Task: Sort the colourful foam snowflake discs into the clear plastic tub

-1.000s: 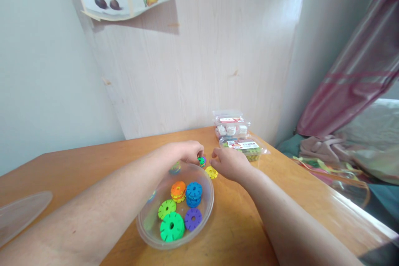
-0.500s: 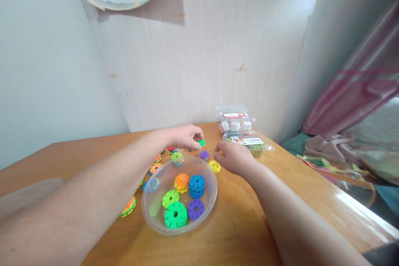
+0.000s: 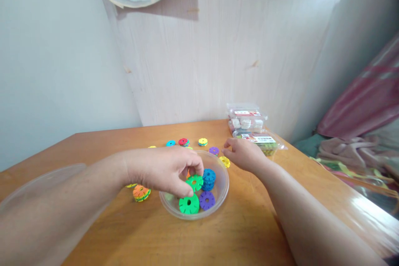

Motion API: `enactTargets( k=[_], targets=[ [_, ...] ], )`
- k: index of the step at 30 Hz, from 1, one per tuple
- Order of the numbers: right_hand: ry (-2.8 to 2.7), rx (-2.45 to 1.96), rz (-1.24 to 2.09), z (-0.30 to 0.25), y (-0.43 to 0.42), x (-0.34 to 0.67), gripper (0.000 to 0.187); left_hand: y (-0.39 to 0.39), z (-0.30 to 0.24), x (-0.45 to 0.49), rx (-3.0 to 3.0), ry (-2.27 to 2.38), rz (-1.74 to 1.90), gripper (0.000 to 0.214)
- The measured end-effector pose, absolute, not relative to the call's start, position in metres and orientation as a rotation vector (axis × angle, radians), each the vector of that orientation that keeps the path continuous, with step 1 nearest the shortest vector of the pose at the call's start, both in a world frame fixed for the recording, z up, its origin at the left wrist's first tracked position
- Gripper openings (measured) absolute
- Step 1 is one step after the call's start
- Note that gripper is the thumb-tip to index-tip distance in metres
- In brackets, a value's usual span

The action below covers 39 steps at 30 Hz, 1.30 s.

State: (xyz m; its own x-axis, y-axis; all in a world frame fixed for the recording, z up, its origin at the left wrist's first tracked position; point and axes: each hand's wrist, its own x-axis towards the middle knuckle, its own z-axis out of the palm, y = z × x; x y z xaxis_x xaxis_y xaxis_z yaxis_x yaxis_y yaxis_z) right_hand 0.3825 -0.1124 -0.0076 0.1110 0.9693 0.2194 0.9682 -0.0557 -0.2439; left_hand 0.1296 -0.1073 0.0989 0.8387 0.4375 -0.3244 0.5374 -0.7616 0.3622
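Note:
Over the clear plastic bowl (image 3: 222, 193) my left hand (image 3: 170, 170) pinches a green notched disc (image 3: 195, 182) between thumb and fingers. Below that disc, in the bowl, lie a stack of green discs (image 3: 188, 204), a purple disc (image 3: 207, 200) and a stack of blue discs (image 3: 208, 179); orange ones are partly hidden behind my fingers. My right hand (image 3: 241, 153) hovers past the bowl's right side, fingers curled, near a yellow disc (image 3: 225, 161) and a purple disc (image 3: 213, 150) on the table. Whether it holds anything I cannot make out.
Stacked clear food boxes (image 3: 247, 118) stand at the back right, with a box of green food (image 3: 262, 141) in front. Several mixed disc stacks, such as a red-topped one (image 3: 183, 142) and an orange-topped one (image 3: 141, 193), sit around the bowl. A clear lid (image 3: 62, 172) lies at left.
My left hand has come back toward me from the far discs, carrying a green disc over the bowl. My right hand stays near the yellow disc. The view has shifted slightly left.

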Motion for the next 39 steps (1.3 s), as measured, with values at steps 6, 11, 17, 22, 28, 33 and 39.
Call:
enactTargets(
  k=[6, 11, 17, 22, 28, 33, 39],
  targets=[
    [-1.876, -2.014, -0.021, -0.01, -0.111, 0.385, 0.031, -0.107, 0.085, 0.127, 2.543, 0.676, -0.458, 0.04],
    [-1.848, -2.004, -0.029, -0.007, -0.113, 0.383, 0.031, -0.102, 0.083, 0.126, 2.548, 0.627, -0.522, 0.039],
    [-1.845, -2.023, -0.032, -0.005, -0.113, 0.384, 0.031, -0.102, 0.085, 0.133, 2.587, 0.574, -0.5, 0.034],
    [-1.843, -2.039, -0.015, -0.007, -0.111, 0.385, 0.03, -0.104, 0.084, 0.143, 2.662, 0.442, -0.546, 0.028],
    [-1.787, -2.051, -0.003, -0.006, -0.111, 0.383, 0.027, -0.08, 0.09, 0.152, 2.6, 0.626, -0.375, 0.024],
    [-1.659, -2.074, -0.042, 0.001, -0.113, 0.38, 0.027, -0.023, 0.078, 0.187, 2.694, 0.756, -0.153, 0.028],
    [-1.596, -2.065, -0.041, 0.004, -0.114, 0.381, 0.026, 0.023, 0.046, 0.238, 2.906, 0.77, -0.348, 0.049]
  ],
)
